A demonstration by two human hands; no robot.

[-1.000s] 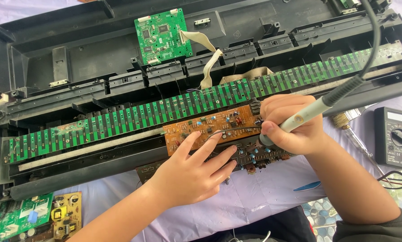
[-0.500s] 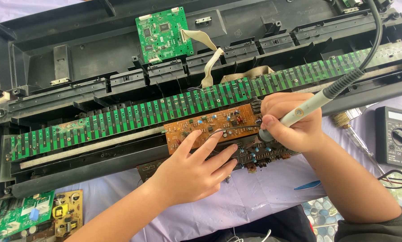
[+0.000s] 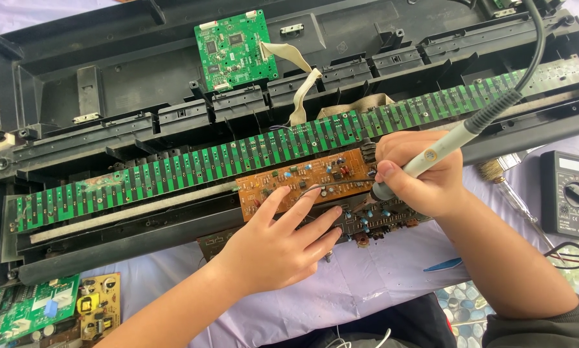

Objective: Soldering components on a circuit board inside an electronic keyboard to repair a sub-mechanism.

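My right hand [image 3: 421,173] grips a grey soldering iron [image 3: 444,145] like a pen, its tip down at the right end of a brown circuit board [image 3: 296,180]. My left hand [image 3: 280,241] lies flat with fingers spread on the lower edge of that brown board, and a thin strand of solder wire [image 3: 331,187] runs from its fingertips toward the iron's tip. The board rests on an opened black keyboard case [image 3: 128,77], just below a long green key-contact strip [image 3: 225,161]. A dark board [image 3: 380,222] with small components lies under my right hand.
A square green circuit board [image 3: 235,48] sits in the case with beige ribbon cables [image 3: 302,84]. A black multimeter [image 3: 570,193] and a brush-tipped tool [image 3: 505,187] lie at the right. Loose green and yellow boards [image 3: 51,309] lie at the lower left on lilac cloth [image 3: 367,283].
The iron's handle has tilted a little lower in my right hand. My left hand stays on the brown board in the same place.
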